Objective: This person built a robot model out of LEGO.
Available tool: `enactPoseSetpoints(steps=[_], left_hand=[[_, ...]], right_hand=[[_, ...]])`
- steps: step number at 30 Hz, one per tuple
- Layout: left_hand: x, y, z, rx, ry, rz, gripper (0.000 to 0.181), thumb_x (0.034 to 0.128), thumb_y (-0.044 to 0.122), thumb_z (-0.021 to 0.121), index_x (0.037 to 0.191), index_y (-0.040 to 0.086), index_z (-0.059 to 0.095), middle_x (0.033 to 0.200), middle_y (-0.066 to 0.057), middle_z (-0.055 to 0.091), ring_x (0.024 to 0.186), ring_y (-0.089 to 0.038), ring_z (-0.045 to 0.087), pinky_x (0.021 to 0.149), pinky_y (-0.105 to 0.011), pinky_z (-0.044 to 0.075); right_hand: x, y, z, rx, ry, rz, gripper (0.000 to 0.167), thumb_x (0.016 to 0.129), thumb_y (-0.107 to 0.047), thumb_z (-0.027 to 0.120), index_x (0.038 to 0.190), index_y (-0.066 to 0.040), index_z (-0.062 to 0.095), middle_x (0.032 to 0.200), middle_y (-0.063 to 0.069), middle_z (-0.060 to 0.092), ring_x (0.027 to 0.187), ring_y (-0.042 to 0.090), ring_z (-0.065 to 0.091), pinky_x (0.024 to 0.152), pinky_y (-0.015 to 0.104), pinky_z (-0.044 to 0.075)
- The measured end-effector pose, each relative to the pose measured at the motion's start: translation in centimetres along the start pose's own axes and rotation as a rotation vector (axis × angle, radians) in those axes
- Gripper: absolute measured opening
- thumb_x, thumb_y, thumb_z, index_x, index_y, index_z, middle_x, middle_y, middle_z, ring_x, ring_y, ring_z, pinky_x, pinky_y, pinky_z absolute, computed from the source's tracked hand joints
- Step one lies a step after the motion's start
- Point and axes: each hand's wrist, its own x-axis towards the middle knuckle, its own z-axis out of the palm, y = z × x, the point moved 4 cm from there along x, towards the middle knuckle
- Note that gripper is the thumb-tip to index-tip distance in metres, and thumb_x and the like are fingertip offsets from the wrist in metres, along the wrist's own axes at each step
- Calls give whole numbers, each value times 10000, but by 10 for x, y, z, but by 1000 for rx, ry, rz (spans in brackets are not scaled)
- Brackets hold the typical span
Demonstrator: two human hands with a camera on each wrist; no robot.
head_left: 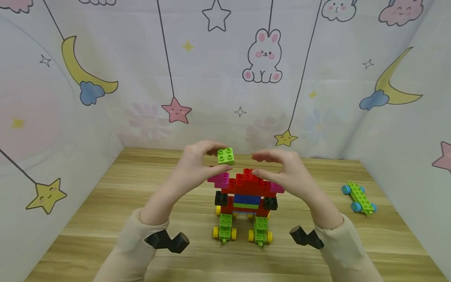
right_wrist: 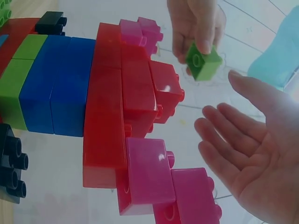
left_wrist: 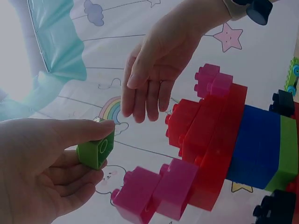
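Note:
Between thumb and fingers, my left hand [head_left: 196, 164] pinches a light green toy building brick [head_left: 225, 156] with studs on top. The brick is held in the air, above and left of the top of a colourful brick model [head_left: 251, 184]. That model has red and pink bricks on top, blue and green ones in the middle, and green wheeled bases [head_left: 225, 228] with yellow wheels below. My right hand [head_left: 289, 169] hovers over the model's right side, thumb and fingers spread apart with nothing between them. In the right wrist view its palm [right_wrist: 261, 163] faces the model without touching.
A separate green wheeled base [head_left: 358, 197] with blue wheels lies on the wooden table [head_left: 141, 250] at the right. Fabric walls [head_left: 225, 86] printed with stars, moons and a bunny stand behind and at both sides. Black bricks [head_left: 270, 203] stick out from the model's sides.

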Motion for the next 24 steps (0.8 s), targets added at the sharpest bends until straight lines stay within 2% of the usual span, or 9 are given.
enactPoseSetpoints(steps=[6, 13, 18, 21, 24], left_hand=[[4, 14, 12, 1, -31, 73, 406, 789, 163, 826, 1159, 61, 692, 1102, -56, 702, 987, -202, 632, 852, -346, 555], [6, 22, 22, -16, -63, 126, 403, 795, 166, 821, 1160, 51, 695, 1105, -59, 709, 976, -187, 628, 818, -313, 552], [7, 24, 27, -12, -70, 125, 413, 791, 174, 824, 1165, 52, 696, 1114, -55, 712, 983, -188, 625, 893, -347, 530], [7, 24, 29, -19, -79, 112, 421, 789, 172, 825, 1170, 52, 693, 1122, -56, 710, 1000, -207, 626, 901, -357, 529], [8, 24, 31, -29, -91, 108, 431, 786, 170, 827, 1177, 53, 688, 1128, -56, 706, 1011, -213, 625, 904, -358, 527]], right_hand=[[-1, -5, 2, 45, 46, -64, 333, 856, -63, 738, 1181, -17, 680, 1171, 141, 701, 1090, 269, 652, 947, 479, 526], [-2, -6, 3, 52, 58, -91, 345, 838, -43, 749, 1175, -18, 681, 1154, 129, 707, 1071, 263, 659, 935, 471, 534], [-3, -6, 2, 35, 61, -89, 324, 841, -51, 749, 1159, -29, 693, 1123, 110, 720, 1048, 261, 666, 885, 451, 561], [-5, -4, 2, 18, 66, -69, 311, 844, -68, 751, 1150, -44, 701, 1116, 97, 724, 1043, 259, 661, 867, 407, 569], [-7, -3, 1, 13, 74, -48, 289, 838, -79, 760, 1122, -58, 713, 1092, 87, 729, 1033, 267, 654, 778, 331, 575]])
